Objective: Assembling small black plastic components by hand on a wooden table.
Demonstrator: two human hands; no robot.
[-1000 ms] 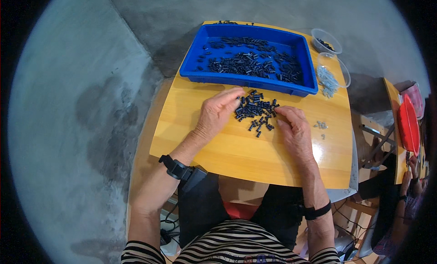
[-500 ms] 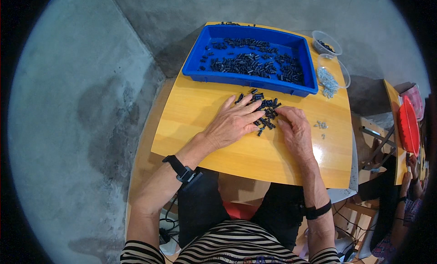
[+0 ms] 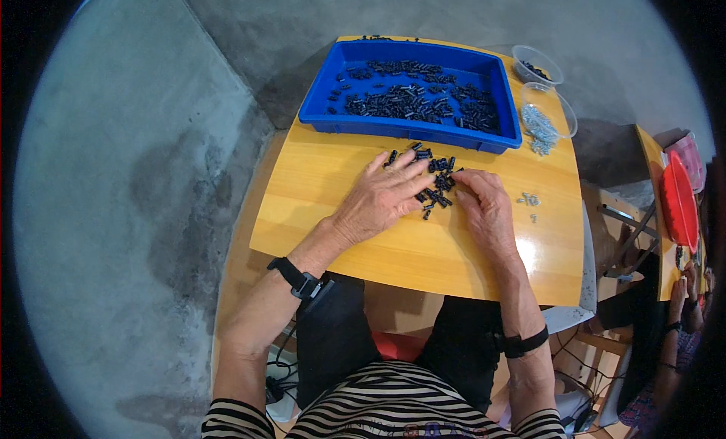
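Small black cylindrical pieces lie in a loose pile on the yellow wooden table. My left hand rests palm down at the pile's left side, its fingers spread over some of the pieces and hiding them. At the right edge of the pile, my right hand has its thumb and fingers drawn together in a pinch. Whatever sits between those fingertips is hidden. To the right of this hand is a little group of small silvery pieces.
Behind the pile stands a blue tray with many black pieces. At the back right are a clear bowl with dark pieces and a clear container with silvery pieces spilling out. Farther right, a red basket stands near another person's hands.
The whole view has shifted slightly. My left hand stays spread over the pile, and my right hand keeps its pinch at the pile's right edge.
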